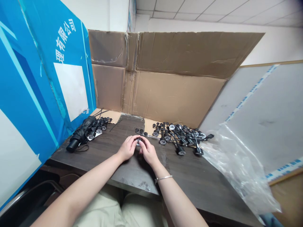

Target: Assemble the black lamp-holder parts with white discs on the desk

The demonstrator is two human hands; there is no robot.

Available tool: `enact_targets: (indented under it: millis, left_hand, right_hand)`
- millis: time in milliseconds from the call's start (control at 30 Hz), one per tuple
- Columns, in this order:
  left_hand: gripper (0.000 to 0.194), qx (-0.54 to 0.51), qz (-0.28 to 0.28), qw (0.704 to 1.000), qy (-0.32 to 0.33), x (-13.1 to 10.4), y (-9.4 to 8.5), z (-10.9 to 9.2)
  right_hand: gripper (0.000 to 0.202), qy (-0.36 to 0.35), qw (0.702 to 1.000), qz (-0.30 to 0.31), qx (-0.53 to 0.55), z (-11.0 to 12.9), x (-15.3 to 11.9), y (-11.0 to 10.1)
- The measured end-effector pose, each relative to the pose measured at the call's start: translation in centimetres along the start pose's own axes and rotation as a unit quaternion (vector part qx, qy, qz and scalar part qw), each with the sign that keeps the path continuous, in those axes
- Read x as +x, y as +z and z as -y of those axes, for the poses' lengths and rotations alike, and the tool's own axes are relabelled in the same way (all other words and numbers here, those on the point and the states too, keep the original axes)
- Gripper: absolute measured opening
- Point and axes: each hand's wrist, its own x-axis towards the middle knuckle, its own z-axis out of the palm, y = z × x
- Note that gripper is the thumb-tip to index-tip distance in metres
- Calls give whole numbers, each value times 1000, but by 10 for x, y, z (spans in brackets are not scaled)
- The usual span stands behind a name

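My left hand (128,148) and my right hand (148,151) meet over the dark table, both closed around one small black part with a pale round face (138,142). The fingers of both hands hide most of it. Its black stem and small knobs (141,132) seem to stick out just beyond my fingertips, though whether they join the held part is unclear. A bracelet circles my right wrist.
Many similar black parts (181,138) lie piled at the right back. More parts (99,127) and a folded black umbrella (81,134) lie at the left. Cardboard (175,94) stands behind the table (184,173); clear plastic (236,164) hangs over its right edge.
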Motion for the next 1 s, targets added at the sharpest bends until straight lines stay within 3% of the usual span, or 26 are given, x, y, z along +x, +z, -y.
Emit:
enact_targets:
  millis: [600,1000]
  left_hand:
    - [30,-5,14,1000,2,0,0,-3]
    - [30,4,2,1000,-14,-1,1,3]
  right_hand:
    - [32,-13,999,-24,-19,-4,3,-2]
    - [42,40,997,11,60,-7,2,2]
